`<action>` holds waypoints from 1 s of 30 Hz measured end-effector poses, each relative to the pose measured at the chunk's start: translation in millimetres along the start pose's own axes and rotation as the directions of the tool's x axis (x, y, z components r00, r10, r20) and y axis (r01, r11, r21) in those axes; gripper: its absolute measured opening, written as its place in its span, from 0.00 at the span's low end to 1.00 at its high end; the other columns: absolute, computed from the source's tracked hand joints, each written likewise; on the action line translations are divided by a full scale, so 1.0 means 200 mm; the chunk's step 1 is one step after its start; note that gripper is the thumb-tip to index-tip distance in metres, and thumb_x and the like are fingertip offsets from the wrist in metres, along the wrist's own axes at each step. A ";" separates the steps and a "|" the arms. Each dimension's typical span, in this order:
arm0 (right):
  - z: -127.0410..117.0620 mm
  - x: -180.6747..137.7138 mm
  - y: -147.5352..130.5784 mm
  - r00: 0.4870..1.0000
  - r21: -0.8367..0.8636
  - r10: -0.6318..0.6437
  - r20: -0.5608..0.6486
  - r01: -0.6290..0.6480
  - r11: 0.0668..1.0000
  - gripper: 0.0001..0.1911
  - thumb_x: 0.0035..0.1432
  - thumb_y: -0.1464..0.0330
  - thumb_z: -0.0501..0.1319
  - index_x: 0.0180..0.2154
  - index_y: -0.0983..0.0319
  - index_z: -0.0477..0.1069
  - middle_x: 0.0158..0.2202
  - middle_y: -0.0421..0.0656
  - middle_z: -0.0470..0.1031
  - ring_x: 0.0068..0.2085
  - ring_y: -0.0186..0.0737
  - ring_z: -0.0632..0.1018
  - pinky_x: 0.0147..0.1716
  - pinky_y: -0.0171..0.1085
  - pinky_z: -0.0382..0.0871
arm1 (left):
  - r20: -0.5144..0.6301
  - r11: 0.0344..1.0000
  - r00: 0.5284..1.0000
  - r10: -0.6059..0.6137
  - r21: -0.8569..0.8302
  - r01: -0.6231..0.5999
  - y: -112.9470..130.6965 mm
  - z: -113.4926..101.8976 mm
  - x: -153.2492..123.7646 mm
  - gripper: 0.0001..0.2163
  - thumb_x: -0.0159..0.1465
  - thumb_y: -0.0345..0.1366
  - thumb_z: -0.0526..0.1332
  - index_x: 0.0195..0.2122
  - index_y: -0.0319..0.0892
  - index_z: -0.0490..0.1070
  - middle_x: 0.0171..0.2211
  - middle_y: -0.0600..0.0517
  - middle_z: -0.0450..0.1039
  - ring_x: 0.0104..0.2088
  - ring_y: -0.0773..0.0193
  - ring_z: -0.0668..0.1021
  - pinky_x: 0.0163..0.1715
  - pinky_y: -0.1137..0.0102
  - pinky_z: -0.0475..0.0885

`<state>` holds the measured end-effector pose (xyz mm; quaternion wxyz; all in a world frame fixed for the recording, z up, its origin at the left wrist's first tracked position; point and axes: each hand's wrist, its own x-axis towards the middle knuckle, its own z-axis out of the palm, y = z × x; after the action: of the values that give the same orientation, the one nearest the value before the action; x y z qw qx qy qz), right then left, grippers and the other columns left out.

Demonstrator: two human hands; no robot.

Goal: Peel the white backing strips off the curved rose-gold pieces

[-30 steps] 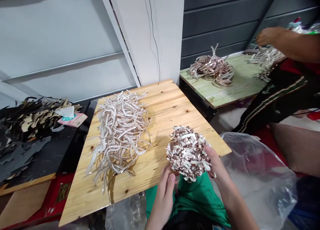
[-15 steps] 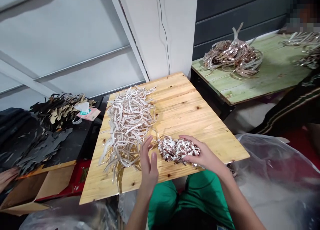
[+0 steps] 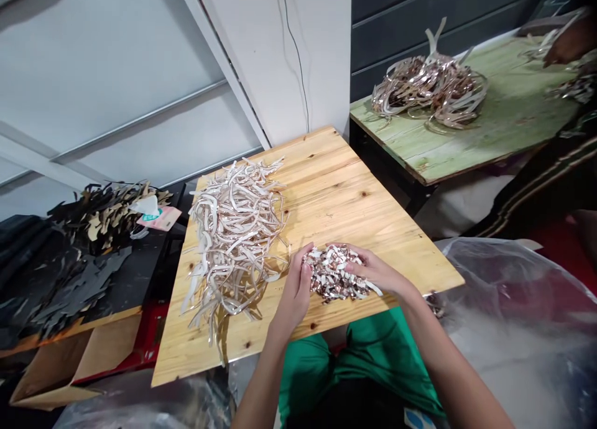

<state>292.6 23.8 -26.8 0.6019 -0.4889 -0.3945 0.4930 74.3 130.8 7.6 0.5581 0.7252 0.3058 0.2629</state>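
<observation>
While shiny strips (image 3: 236,242) lay heaped at left on the pine table (image 3: 354,230), the left hand (image 3: 296,295), half closed, cupped the clump of shreds (image 3: 332,272) near the table's near edge. The right hand (image 3: 377,273), also half closed, pressed over the clump from the right, holding it between both hands.

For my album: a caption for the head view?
Left hand and right hand cup shredded metallic strips on a pine table.
</observation>
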 end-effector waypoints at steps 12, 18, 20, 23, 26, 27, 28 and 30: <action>-0.08 -0.06 0.13 0.999 0.180 -0.022 -0.034 0.028 0.983 0.68 0.48 0.28 0.74 0.80 0.53 0.61 0.72 0.60 0.77 0.70 0.64 0.79 0.69 0.60 0.70 | -0.205 0.805 0.923 -0.325 -0.573 0.156 -0.06 -0.06 0.03 0.37 0.73 0.72 0.55 0.63 0.47 0.82 0.73 0.43 0.75 0.71 0.42 0.77 0.64 0.53 0.77; -0.05 -0.05 0.23 0.978 0.186 0.014 -0.210 0.026 0.982 0.46 0.69 0.33 0.61 0.73 0.56 0.74 0.64 0.54 0.85 0.65 0.61 0.83 0.66 0.58 0.74 | -0.139 0.732 0.927 -0.349 -0.658 0.177 -0.04 0.02 -0.03 0.40 0.68 0.75 0.60 0.53 0.40 0.86 0.58 0.39 0.87 0.69 0.38 0.79 0.70 0.49 0.72; -0.05 -0.04 0.25 0.967 0.185 0.036 -0.252 0.012 0.983 0.43 0.70 0.34 0.61 0.70 0.57 0.76 0.59 0.52 0.87 0.61 0.59 0.85 0.63 0.56 0.76 | -0.142 0.710 0.923 -0.357 -0.684 0.169 0.00 0.02 -0.07 0.39 0.72 0.73 0.55 0.54 0.41 0.86 0.60 0.39 0.86 0.69 0.41 0.79 0.70 0.51 0.72; -0.05 -0.03 0.26 0.950 0.191 0.057 -0.306 0.003 0.982 0.41 0.70 0.34 0.62 0.66 0.57 0.80 0.51 0.49 0.89 0.55 0.56 0.87 0.59 0.53 0.79 | -0.169 0.684 0.903 -0.395 -0.710 0.166 0.07 0.02 -0.10 0.36 0.77 0.68 0.50 0.55 0.43 0.86 0.64 0.40 0.83 0.68 0.46 0.80 0.68 0.56 0.75; -0.05 -0.02 0.27 0.935 0.203 0.058 -0.350 0.015 0.979 0.39 0.74 0.36 0.59 0.64 0.60 0.79 0.48 0.48 0.88 0.47 0.50 0.88 0.55 0.53 0.81 | -0.263 0.694 0.869 -0.420 -0.710 0.120 0.09 0.02 -0.12 0.33 0.79 0.64 0.49 0.58 0.45 0.84 0.70 0.42 0.78 0.69 0.49 0.79 0.64 0.60 0.76; -0.05 -0.02 0.27 0.931 0.206 0.055 -0.361 0.022 0.978 0.37 0.75 0.37 0.58 0.63 0.60 0.79 0.47 0.48 0.88 0.45 0.48 0.88 0.53 0.52 0.82 | -0.310 0.707 0.853 -0.419 -0.701 0.092 0.08 0.02 -0.13 0.32 0.79 0.64 0.48 0.58 0.46 0.83 0.71 0.42 0.77 0.69 0.50 0.79 0.63 0.61 0.77; -0.04 -0.01 0.27 0.926 0.208 0.050 -0.373 0.031 0.978 0.35 0.76 0.39 0.58 0.63 0.61 0.79 0.47 0.47 0.87 0.43 0.47 0.87 0.51 0.52 0.82 | -0.364 0.726 0.836 -0.410 -0.685 0.058 0.06 0.03 -0.14 0.31 0.79 0.63 0.48 0.58 0.46 0.82 0.71 0.41 0.76 0.68 0.50 0.79 0.61 0.61 0.77; -0.03 -0.02 0.26 0.909 0.204 0.029 -0.415 0.062 0.977 0.32 0.78 0.42 0.60 0.60 0.61 0.79 0.47 0.47 0.86 0.42 0.45 0.87 0.48 0.50 0.83 | -0.481 0.779 0.799 -0.361 -0.626 -0.025 0.01 0.06 -0.19 0.28 0.80 0.60 0.48 0.56 0.45 0.80 0.68 0.40 0.77 0.64 0.50 0.81 0.57 0.61 0.79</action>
<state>286.3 21.7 -79.6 0.7251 -0.5118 -0.2067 0.4118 58.0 94.9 5.8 0.6618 0.3617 0.4264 0.4994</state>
